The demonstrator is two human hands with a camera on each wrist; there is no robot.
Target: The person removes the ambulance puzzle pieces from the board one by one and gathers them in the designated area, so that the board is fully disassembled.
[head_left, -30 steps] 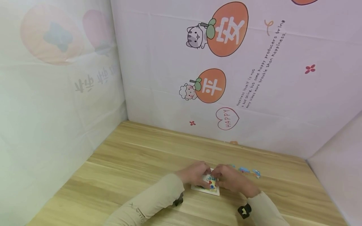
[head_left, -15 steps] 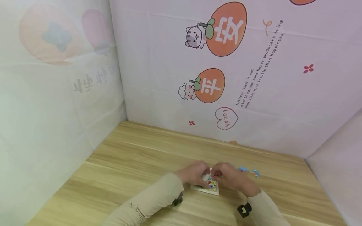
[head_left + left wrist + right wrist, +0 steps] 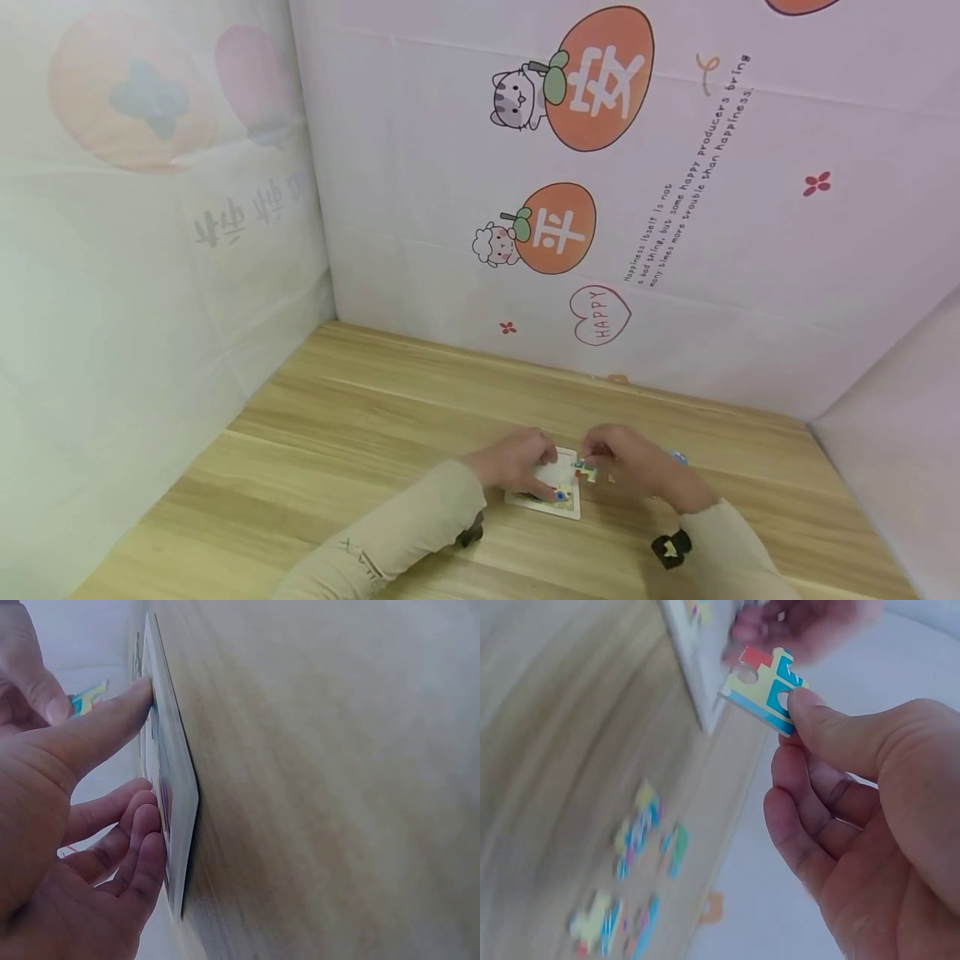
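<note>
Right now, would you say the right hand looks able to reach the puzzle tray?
Probably yes: the right hand, pinching a piece, is beside the puzzle tray, and the left hand leaves that side uncovered.

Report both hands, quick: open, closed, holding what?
Left hand: open, resting on the puzzle board.
Right hand: closed, pinching a puzzle piece.

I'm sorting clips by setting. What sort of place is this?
Probably a screened-off indoor workspace: a wood-grain tabletop sits against a back sheet printed with cartoon animals, and a pale left sheet meets it at the corner.
</note>
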